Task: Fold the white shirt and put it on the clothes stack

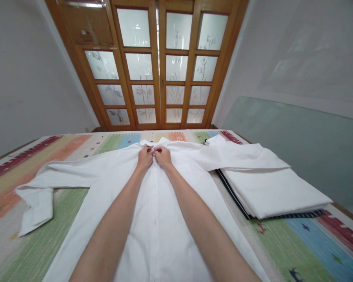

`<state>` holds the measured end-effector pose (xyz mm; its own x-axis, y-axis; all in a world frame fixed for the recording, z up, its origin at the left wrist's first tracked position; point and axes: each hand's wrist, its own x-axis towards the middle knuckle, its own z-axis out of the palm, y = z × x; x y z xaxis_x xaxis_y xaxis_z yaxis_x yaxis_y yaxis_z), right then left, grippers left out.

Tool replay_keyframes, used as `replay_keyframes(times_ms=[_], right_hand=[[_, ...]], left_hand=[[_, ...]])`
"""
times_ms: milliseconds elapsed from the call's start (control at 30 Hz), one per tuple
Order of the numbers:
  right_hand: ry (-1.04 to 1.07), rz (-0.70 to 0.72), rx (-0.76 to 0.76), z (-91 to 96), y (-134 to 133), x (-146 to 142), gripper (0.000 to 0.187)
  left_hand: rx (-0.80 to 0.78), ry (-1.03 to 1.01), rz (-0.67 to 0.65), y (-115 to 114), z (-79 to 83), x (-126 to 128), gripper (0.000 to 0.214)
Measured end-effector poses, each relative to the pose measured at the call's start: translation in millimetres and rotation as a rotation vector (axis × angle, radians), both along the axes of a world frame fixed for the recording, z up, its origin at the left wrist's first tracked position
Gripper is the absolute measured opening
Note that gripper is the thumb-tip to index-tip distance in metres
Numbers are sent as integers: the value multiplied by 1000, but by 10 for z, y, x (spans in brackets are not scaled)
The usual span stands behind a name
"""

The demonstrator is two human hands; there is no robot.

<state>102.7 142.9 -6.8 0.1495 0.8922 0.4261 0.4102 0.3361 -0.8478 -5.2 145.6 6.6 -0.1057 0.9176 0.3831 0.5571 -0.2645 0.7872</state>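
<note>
A white long-sleeved shirt lies spread face up, its collar at the far end and its button placket running down the middle towards me. Both my hands meet just below the collar, at the top of the placket. My left hand pinches one side of the shirt front there. Close beside it, my right hand pinches the other side with thumb and fingers. The button between the fingertips is too small to make out. One sleeve stretches left with its cuff bent towards me; the other reaches right.
A striped, patterned cover lies under the shirt. On the right, a stack of folded clothes, white on top and dark striped below, sits partly under the right sleeve. Beyond stand wooden glass-paned doors; a pale green panel leans along the right wall.
</note>
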Motion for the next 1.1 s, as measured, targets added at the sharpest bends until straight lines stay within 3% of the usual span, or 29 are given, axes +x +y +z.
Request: replay_keyframes(times_ms=[1100], right_hand=[[-29, 42, 7, 67, -57, 9, 12]], left_hand=[[-36, -234, 11, 97, -76, -85, 20]])
